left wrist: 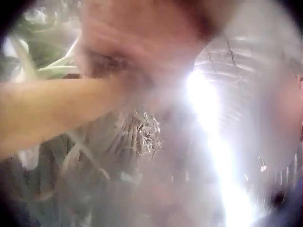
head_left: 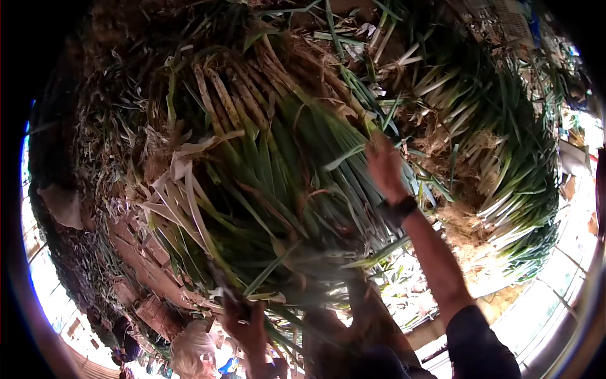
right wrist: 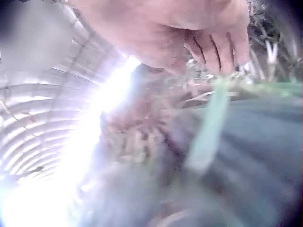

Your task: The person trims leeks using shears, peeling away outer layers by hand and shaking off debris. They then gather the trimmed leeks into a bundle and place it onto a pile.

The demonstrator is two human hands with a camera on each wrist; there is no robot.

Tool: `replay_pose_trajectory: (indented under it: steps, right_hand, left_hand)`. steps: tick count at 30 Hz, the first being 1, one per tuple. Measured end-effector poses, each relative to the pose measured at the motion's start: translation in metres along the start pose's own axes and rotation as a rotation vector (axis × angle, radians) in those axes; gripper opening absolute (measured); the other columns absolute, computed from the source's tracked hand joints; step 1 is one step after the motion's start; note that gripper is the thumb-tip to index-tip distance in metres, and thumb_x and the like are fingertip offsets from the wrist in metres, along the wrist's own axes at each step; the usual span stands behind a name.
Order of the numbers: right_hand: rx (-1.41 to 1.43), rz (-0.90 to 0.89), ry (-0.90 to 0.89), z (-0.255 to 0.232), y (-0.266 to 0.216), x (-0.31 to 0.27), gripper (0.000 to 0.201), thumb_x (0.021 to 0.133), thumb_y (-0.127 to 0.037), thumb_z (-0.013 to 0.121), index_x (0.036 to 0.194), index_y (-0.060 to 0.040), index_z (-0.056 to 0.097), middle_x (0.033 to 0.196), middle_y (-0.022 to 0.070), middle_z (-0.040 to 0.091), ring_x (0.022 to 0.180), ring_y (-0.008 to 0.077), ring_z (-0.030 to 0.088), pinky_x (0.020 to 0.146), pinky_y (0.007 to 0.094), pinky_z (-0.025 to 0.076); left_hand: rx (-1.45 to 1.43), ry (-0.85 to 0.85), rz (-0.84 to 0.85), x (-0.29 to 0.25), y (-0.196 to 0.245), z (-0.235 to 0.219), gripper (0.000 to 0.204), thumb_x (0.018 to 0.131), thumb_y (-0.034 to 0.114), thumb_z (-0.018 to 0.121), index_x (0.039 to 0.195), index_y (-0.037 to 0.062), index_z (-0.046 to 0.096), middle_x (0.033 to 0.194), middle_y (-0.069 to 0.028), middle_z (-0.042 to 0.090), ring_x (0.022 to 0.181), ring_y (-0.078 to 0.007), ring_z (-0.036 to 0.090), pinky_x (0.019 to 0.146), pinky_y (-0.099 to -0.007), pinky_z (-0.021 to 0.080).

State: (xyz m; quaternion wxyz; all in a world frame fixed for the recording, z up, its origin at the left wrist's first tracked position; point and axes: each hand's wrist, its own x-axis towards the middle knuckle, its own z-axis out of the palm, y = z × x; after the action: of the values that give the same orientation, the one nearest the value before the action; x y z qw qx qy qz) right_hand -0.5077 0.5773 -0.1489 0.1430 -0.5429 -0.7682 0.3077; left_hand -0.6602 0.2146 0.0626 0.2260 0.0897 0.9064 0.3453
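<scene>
A wide heap of leeks [head_left: 265,158] lies with pale stems toward the top and green leaves toward the person. My right hand [head_left: 385,167] is at the heap's right side, its fingers curled round a leek [head_left: 365,119]. In the right wrist view the right hand [right wrist: 189,33] has bent fingers above a blurred green leaf [right wrist: 210,127]. At the heap's lower left, my left hand [head_left: 247,325] grips a long, narrow object [head_left: 221,276], dark in the head view. It looks tan [left wrist: 52,109] beside the left hand [left wrist: 142,38] in the left wrist view; what it is, I cannot tell.
A long row of leeks [head_left: 499,183] with pale stems and roots curves down the right side. Dry plant litter [head_left: 113,126] covers the left. A brown block [head_left: 158,318] and a person's pale-covered head [head_left: 192,350] are at the lower left.
</scene>
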Motion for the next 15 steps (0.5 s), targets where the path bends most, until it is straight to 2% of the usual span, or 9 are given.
replay_pose_trajectory:
  steps: [2, 3, 5, 6, 8, 9, 11, 13, 15]
  right_hand:
    - [-0.289, 0.005, -0.03, 0.014, 0.059, 0.044, 0.052, 0.096, -0.029, 0.065, 0.136, 0.0036, 0.055, 0.126, 0.0282, 0.064, 0.115, 0.0425, 0.063, 0.101, 0.0476, 0.049]
    - [-0.394, 0.009, -0.2, 0.016, 0.077, 0.06, 0.064, 0.092, -0.035, 0.068, 0.14, 0.0031, 0.051, 0.127, 0.0275, 0.063, 0.118, 0.0424, 0.061, 0.103, 0.0491, 0.046]
    - [-0.319, 0.085, -0.315, 0.026, 0.095, 0.071, 0.06, 0.084, -0.034, 0.073, 0.133, -0.0021, 0.057, 0.116, 0.0221, 0.069, 0.105, 0.0407, 0.065, 0.094, 0.0548, 0.048]
    - [-0.317, 0.089, -0.322, 0.027, 0.096, 0.074, 0.06, 0.084, -0.034, 0.073, 0.133, -0.0021, 0.057, 0.116, 0.0221, 0.069, 0.105, 0.0407, 0.065, 0.094, 0.0548, 0.048]
    - [-0.43, 0.067, -0.441, 0.025, 0.096, 0.078, 0.049, 0.081, -0.029, 0.076, 0.119, -0.003, 0.062, 0.115, 0.0214, 0.067, 0.101, 0.0407, 0.066, 0.087, 0.0552, 0.05]
    - [-0.428, 0.07, -0.445, 0.023, 0.093, 0.072, 0.049, 0.081, -0.029, 0.076, 0.119, -0.003, 0.062, 0.115, 0.0214, 0.067, 0.101, 0.0407, 0.066, 0.087, 0.0552, 0.05]
    - [-0.307, -0.12, -0.248, 0.014, 0.082, 0.053, 0.04, 0.076, -0.021, 0.08, 0.108, -0.004, 0.063, 0.112, 0.0206, 0.065, 0.096, 0.0383, 0.068, 0.077, 0.053, 0.054]
    - [-0.31, -0.133, -0.243, -0.01, 0.056, 0.03, 0.042, 0.073, -0.015, 0.081, 0.109, -0.0048, 0.062, 0.109, 0.018, 0.062, 0.09, 0.0362, 0.068, 0.07, 0.0494, 0.056]
    - [-0.267, -0.26, -0.242, -0.031, 0.04, 0.001, 0.039, 0.073, -0.006, 0.081, 0.104, -0.0001, 0.057, 0.095, 0.0131, 0.055, 0.073, 0.0244, 0.057, 0.065, 0.0427, 0.052]
  left_hand:
    - [-0.011, -0.114, 0.002, -0.003, 0.027, 0.023, 0.034, 0.082, 0.002, 0.073, 0.115, 0.0012, 0.062, 0.077, 0.0041, 0.056, 0.067, -0.0043, 0.05, 0.058, -0.0226, 0.039]
    - [-0.052, -0.149, -0.179, -0.011, 0.004, 0.024, 0.056, 0.074, 0.002, 0.077, 0.128, -0.0019, 0.061, 0.088, -0.0015, 0.065, 0.072, -0.0092, 0.059, 0.065, -0.025, 0.05]
    - [-0.083, -0.188, -0.226, -0.016, 0.013, 0.043, 0.058, 0.075, 0.005, 0.078, 0.129, -0.0024, 0.06, 0.092, -0.0041, 0.068, 0.076, -0.0098, 0.061, 0.068, -0.0261, 0.052]
    - [-0.077, -0.188, -0.232, -0.017, 0.014, 0.05, 0.058, 0.075, 0.005, 0.078, 0.129, -0.0024, 0.06, 0.092, -0.0041, 0.068, 0.076, -0.0098, 0.061, 0.068, -0.0261, 0.052]
    - [0.029, -0.268, -0.163, -0.021, 0.014, 0.06, 0.062, 0.075, 0.01, 0.08, 0.131, -0.0026, 0.059, 0.098, -0.0084, 0.072, 0.08, -0.0142, 0.066, 0.072, -0.0294, 0.054]
    - [0.034, -0.269, -0.166, -0.023, 0.015, 0.062, 0.062, 0.075, 0.01, 0.08, 0.131, -0.0026, 0.059, 0.098, -0.0084, 0.072, 0.08, -0.0142, 0.066, 0.072, -0.0294, 0.054]
    - [0.11, -0.313, -0.097, -0.025, 0.02, 0.065, 0.067, 0.073, 0.015, 0.082, 0.133, -0.0028, 0.058, 0.103, -0.0134, 0.073, 0.085, -0.0209, 0.071, 0.075, -0.0333, 0.055]
    - [0.111, -0.329, -0.103, -0.025, 0.033, 0.065, 0.071, 0.071, 0.019, 0.083, 0.134, -0.0024, 0.058, 0.105, -0.0157, 0.073, 0.086, -0.0256, 0.072, 0.076, -0.0354, 0.056]
    - [0.135, -0.352, -0.079, -0.026, 0.04, 0.064, 0.071, 0.072, 0.021, 0.084, 0.134, -0.0022, 0.058, 0.105, -0.0157, 0.073, 0.085, -0.026, 0.072, 0.075, -0.0349, 0.056]
